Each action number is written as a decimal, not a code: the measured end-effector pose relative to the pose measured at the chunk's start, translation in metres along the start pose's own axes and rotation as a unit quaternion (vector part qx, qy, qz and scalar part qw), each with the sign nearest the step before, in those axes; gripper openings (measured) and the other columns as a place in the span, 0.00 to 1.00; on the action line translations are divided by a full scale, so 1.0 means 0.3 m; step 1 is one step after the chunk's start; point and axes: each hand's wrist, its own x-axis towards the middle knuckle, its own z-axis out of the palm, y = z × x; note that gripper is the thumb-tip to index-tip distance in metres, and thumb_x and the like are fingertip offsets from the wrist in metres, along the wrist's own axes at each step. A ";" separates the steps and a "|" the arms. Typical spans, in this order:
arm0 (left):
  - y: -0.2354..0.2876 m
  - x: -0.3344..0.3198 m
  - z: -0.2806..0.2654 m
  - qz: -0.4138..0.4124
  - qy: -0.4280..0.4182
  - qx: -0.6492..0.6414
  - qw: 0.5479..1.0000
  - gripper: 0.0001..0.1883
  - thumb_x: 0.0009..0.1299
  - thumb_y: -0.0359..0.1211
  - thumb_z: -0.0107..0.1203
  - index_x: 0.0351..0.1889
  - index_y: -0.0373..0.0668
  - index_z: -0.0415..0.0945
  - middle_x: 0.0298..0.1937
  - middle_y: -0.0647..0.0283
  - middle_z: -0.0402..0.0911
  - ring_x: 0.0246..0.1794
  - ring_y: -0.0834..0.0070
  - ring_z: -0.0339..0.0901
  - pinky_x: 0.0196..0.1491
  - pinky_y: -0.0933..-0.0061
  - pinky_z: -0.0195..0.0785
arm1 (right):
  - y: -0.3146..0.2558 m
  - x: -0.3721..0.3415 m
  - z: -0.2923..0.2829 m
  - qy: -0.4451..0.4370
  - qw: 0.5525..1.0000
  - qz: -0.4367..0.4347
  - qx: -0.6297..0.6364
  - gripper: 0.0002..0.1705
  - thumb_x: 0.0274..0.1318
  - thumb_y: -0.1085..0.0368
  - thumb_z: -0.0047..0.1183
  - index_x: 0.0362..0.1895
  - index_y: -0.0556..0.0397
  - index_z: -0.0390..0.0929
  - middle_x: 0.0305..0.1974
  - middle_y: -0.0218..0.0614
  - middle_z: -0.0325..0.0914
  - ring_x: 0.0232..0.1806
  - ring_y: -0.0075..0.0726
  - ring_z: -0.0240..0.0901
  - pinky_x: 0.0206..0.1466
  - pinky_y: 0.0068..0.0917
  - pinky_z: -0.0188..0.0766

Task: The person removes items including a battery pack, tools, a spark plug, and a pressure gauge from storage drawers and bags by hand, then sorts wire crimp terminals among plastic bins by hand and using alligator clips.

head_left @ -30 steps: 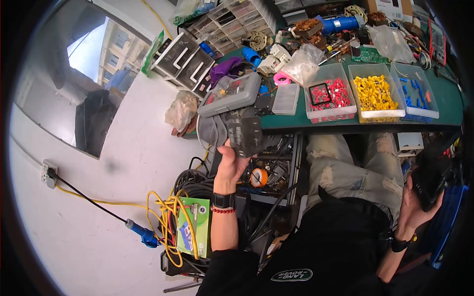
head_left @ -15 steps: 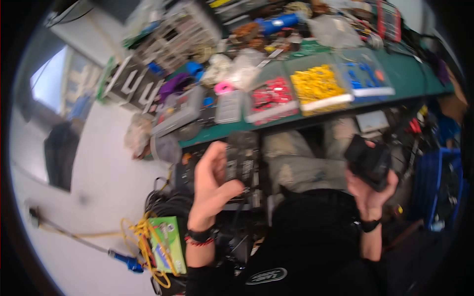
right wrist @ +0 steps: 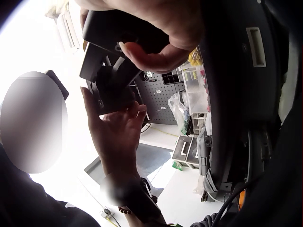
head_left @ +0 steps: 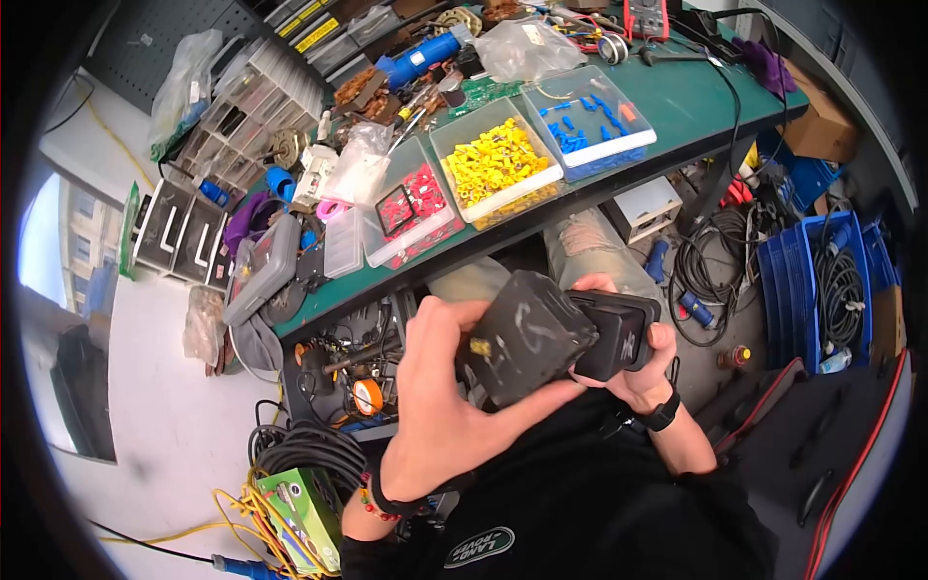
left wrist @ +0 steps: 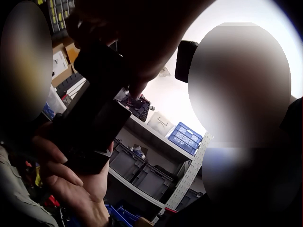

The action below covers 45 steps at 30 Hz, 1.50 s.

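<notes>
My left hand [head_left: 440,406] grips a scuffed black block [head_left: 532,333] between curled fingers and thumb, with pale scrawls and a yellow mark on its face. Held in my right hand [head_left: 650,375] is a smaller black plastic device [head_left: 614,340] with a wide flange and pale lettering. The two pieces meet in front of my lap, the block's right edge overlapping the device in the head view. In the right wrist view, my right thumb presses on the upper black piece. The left wrist view shows both pieces dark against the light.
On the green bench [head_left: 715,97] stand clear bins of red [head_left: 416,198], yellow [head_left: 498,164] and blue connectors [head_left: 585,126]. An open drawer of tools [head_left: 338,362] lies below. Coiled cables and a blue crate [head_left: 807,280] occupy the floor at right; a green box [head_left: 300,517] is lower left.
Both hands have come inward and up with their black pieces, from far apart to meeting. The left hand has turned its block, hiding the slotted side. The head view has swung rightward.
</notes>
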 end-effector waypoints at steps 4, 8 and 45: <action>0.008 0.006 0.046 0.001 0.013 0.011 1.000 0.33 0.47 0.38 0.75 0.46 0.34 0.70 0.37 0.59 0.75 0.33 0.71 0.72 0.40 0.72 0.67 | 0.011 -0.007 -0.012 0.040 0.999 0.009 -0.011 0.51 0.36 0.36 0.53 0.62 0.55 0.59 0.53 0.46 0.71 0.47 0.42 0.75 0.32 0.32 0.75; 0.050 0.033 0.045 -0.109 -0.030 -0.017 0.993 0.39 0.48 0.40 0.76 0.53 0.34 0.67 0.40 0.57 0.74 0.38 0.67 0.72 0.43 0.68 0.67 | 0.012 -0.005 0.008 0.039 0.999 -0.025 -0.001 0.46 0.42 0.41 0.53 0.63 0.52 0.58 0.46 0.39 0.73 0.32 0.33 0.73 0.18 0.25 0.61; -0.075 0.131 -0.092 0.093 -0.059 -0.125 0.986 0.22 0.48 0.34 0.72 0.38 0.32 0.79 0.28 0.63 0.82 0.24 0.75 0.81 0.30 0.77 0.71 | 0.066 -0.026 0.008 -0.064 0.984 0.137 0.098 0.48 0.42 0.35 0.50 0.64 0.49 0.57 0.43 0.42 0.73 0.26 0.41 0.70 0.14 0.22 0.53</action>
